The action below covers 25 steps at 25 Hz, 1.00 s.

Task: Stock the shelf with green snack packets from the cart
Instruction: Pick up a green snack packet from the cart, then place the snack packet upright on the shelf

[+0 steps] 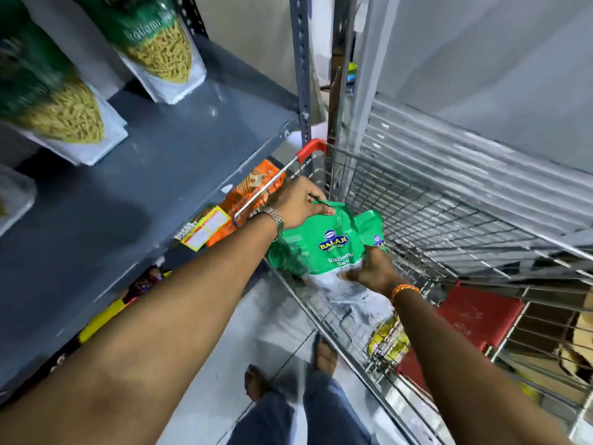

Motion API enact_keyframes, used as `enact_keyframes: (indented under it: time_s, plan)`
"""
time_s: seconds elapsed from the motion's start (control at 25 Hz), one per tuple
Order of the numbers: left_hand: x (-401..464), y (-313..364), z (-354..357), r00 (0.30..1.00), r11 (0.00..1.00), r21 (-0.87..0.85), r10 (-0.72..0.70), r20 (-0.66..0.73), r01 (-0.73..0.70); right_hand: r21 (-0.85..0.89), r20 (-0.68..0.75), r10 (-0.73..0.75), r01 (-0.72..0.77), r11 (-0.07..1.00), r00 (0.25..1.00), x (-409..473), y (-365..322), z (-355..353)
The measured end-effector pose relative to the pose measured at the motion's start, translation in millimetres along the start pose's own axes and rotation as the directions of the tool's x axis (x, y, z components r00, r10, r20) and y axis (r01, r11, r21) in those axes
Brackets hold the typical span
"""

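Note:
A green snack packet [321, 248] with a white lower half hangs over the wire cart [449, 226]. My left hand [298, 202] pinches its top edge. My right hand [373, 268] grips its lower part, and a second green packet [375, 229] shows just behind it. On the grey shelf [154, 149] at upper left stand two green packets, one at the back [160, 43] and one nearer, blurred [54, 104].
Orange snack packs [253, 194] lie on the lower shelf beside the cart's red-capped corner [311, 149]. The shelf's grey upright post [301, 75] stands between shelf and cart. A red seat flap [475, 316] and yellow packets [388, 342] sit at the cart's near end. My feet [288, 370] stand on the tiled floor.

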<state>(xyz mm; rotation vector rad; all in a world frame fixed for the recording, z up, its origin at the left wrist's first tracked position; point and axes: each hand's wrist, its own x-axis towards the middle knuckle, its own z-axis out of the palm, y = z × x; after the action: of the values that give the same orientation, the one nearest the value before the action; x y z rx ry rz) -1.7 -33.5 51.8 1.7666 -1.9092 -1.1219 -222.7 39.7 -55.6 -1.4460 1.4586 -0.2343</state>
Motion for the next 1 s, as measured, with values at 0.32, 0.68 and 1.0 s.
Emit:
enact_keyframes:
  time_s: [0.32, 0.68, 1.0]
  plan:
    - [-54, 69, -166, 0.963, 0.964, 0.266, 0.058, -0.263, 0.015, 0.212, -0.024, -0.370, 0.367, 0.906, 0.929, 17, -151, -85]
    - [-94, 32, -261, 0.599, 0.874, -0.463, -0.295, -0.745, -0.145, 0.408, 0.077, -0.566, 0.492, 0.769, 0.820, 84, -310, -78]
    - [-42, 29, -284, 0.722, 0.695, -0.685, -0.359, -0.592, -0.216, 0.461, 0.034, -0.611, 0.530, 0.712, 0.791, 142, -351, -47]
